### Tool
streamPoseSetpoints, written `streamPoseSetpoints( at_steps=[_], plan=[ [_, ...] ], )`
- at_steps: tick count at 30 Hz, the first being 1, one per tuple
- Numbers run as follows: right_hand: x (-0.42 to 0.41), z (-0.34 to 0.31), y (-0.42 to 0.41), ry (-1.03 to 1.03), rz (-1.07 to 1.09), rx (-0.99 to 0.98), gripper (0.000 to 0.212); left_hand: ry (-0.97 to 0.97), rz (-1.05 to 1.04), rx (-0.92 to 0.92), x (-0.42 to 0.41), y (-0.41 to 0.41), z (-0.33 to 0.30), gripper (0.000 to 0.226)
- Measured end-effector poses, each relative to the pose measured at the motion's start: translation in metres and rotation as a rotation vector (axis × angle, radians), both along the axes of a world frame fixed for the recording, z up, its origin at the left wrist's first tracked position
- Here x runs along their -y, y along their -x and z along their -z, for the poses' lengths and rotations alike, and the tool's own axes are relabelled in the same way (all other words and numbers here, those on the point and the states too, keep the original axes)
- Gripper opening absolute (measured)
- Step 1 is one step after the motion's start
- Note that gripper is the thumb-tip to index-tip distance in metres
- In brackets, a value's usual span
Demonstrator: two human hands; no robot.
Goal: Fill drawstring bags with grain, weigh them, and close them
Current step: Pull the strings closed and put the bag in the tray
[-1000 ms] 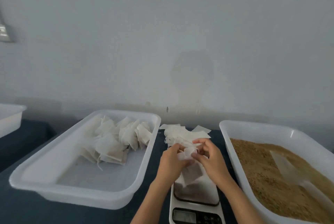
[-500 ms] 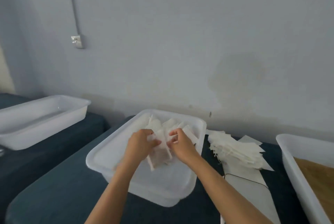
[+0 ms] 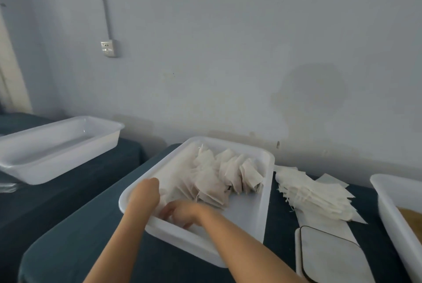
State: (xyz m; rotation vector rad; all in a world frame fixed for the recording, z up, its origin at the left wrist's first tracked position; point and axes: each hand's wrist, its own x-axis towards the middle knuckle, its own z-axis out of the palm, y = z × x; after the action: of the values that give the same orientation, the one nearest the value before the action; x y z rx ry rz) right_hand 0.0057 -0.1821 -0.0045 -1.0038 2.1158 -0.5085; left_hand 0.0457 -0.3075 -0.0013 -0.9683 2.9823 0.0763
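Over the middle tray (image 3: 268,182), both hands have come down to the near left corner. A second ago they worked a bag above the scale (image 3: 328,257); half a second ago they carried it over the tray. That bag now seems to lie among the filled bags (image 3: 219,175), so one round of filling, weighing and closing looks finished, and a fresh bag from the empty bags (image 3: 315,196) is likely next.

The left hand (image 3: 145,193) rests by the tray's rim, knuckles up, its fingers hidden; whether it holds anything cannot be told. The right hand (image 3: 180,212) is blurred, fingers loosely spread and pointing down onto the tray floor, apparently gripping nothing.

Filled bags are small, off-white cloth pouches, plump and creased, leaning in overlapping rows. Empty ones lie flat in a frayed stack on the dark blue cloth (image 3: 68,225). Both trays are smooth, white, rounded plastic. Tan grain (image 3: 411,217) shows in the tub (image 3: 388,209) at right.
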Motion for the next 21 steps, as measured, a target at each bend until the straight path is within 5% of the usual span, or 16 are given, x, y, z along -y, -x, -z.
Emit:
streamPoseSetpoints(
  at_steps=[6,17,21],
  plan=[
    [-0.007,-0.002,-0.004,0.012,-0.180,-0.075,0.052,0.152,-0.022,-0.144,-0.011,0.002,-0.002,0.026],
    [-0.171,-0.066,0.077,0.642,0.464,-0.233,0.027,-0.099,0.387,-0.597,-0.111,0.045,-0.051,0.012],
    [-0.253,-0.050,0.113,0.528,0.764,-0.591,0.022,-0.148,0.504,-0.557,-0.160,0.073,-0.052,0.012]
  ],
)
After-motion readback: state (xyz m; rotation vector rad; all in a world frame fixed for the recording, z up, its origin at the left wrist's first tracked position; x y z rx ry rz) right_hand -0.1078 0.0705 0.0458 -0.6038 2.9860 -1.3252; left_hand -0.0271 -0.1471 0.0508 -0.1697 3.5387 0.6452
